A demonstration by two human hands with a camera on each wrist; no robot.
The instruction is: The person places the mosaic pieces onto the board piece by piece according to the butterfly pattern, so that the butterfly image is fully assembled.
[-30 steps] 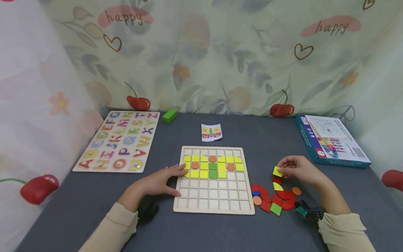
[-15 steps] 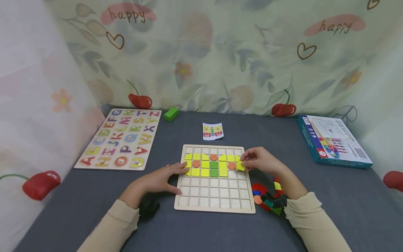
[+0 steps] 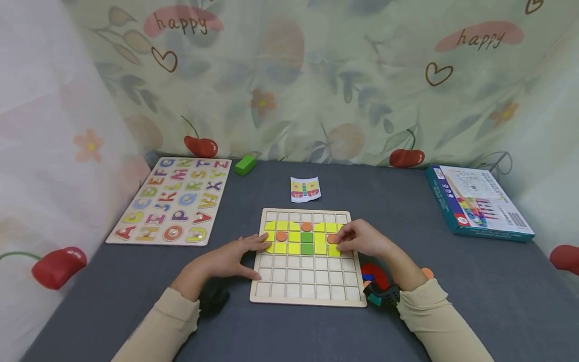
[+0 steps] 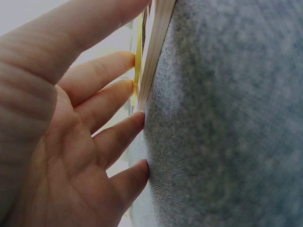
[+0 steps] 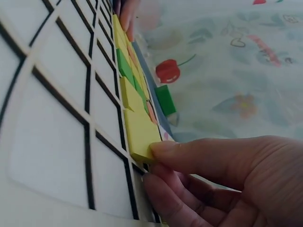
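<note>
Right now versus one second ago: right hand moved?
Yes: the right hand has shifted left, now reaching over the right edge of the wooden grid board.

A person wore plain beige sleeves. The left sleeve (image 3: 156,329) ended in a loose, creased left cuff (image 3: 184,310), leaving the left hand (image 3: 235,257) bare; the right sleeve (image 3: 445,324) matched in colour, its right cuff (image 3: 421,297) rumpled into soft folds below the bare right hand (image 3: 365,239). A dark, blocky device (image 3: 213,300) sat under the left wrist, its details lost in shadow. At the right wrist, a black, speckled band (image 3: 390,294) bore a small teal piece (image 3: 374,300).
</note>
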